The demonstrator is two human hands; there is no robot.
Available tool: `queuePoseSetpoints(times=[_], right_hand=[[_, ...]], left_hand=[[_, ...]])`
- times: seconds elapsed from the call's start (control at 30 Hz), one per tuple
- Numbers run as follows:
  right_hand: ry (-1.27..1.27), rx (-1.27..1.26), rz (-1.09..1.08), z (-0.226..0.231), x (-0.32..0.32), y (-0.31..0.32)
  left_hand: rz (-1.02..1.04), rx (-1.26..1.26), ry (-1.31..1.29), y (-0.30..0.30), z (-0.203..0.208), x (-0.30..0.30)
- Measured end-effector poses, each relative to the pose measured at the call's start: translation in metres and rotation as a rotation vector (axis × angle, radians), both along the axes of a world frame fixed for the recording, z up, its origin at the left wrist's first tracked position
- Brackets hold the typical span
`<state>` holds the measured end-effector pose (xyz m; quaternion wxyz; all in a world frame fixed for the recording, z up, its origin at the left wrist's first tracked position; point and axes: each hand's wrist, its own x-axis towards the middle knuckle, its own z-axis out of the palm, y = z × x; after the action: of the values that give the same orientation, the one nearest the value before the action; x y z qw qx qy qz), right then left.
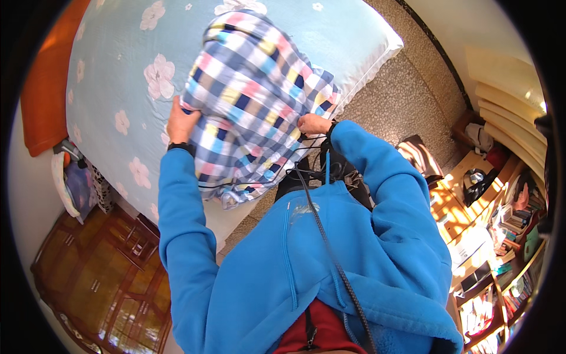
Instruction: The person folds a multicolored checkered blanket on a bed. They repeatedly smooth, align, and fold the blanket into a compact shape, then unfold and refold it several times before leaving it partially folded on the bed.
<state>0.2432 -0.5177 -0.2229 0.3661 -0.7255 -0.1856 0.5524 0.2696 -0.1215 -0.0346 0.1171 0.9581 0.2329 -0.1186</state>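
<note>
A checked cloth (247, 94) in white, blue, pink and yellow lies bunched on the bed's near side. Its near end hangs down over the bed's edge toward my legs. My left hand (181, 123) grips the cloth at its left edge, the thumb pressed against the fabric. On the opposite edge, my right hand (314, 124) is closed on the cloth with curled fingers. The fabric between them is loose and wrinkled, and its far end is slightly blurred. Whether it is a garment or a piece of bedding I cannot tell.
Beneath the cloth is a bed with a pale blue flowered sheet (127, 65) and an orange headboard (52, 76). Black cords (318, 218) hang before my body. Speckled floor (383, 94) shows at the right, with cluttered wooden shelves (501, 289) nearer. A wooden door (97, 277) is at lower left.
</note>
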Motion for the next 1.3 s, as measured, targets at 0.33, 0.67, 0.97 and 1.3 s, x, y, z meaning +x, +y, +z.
queuePoseSetpoints(times=[0.33,0.67,0.97,1.3], right_hand=[[-0.200,0.082,-0.016,0.021,0.002,0.042],[0.643,0.028,-0.484,0.033,0.019,0.123],[0.843,0.435,-0.845,-0.021,-0.027,0.159],[0.961,0.372,-0.882,0.001,0.003,0.182]], left_hand=[[0.118,-0.457,0.021,0.066,-0.025,0.030],[0.343,-0.851,0.353,0.121,-0.036,0.044],[-0.604,-0.051,0.033,0.046,-0.090,-0.025],[-0.124,-0.550,-0.274,-0.075,0.142,-0.056]])
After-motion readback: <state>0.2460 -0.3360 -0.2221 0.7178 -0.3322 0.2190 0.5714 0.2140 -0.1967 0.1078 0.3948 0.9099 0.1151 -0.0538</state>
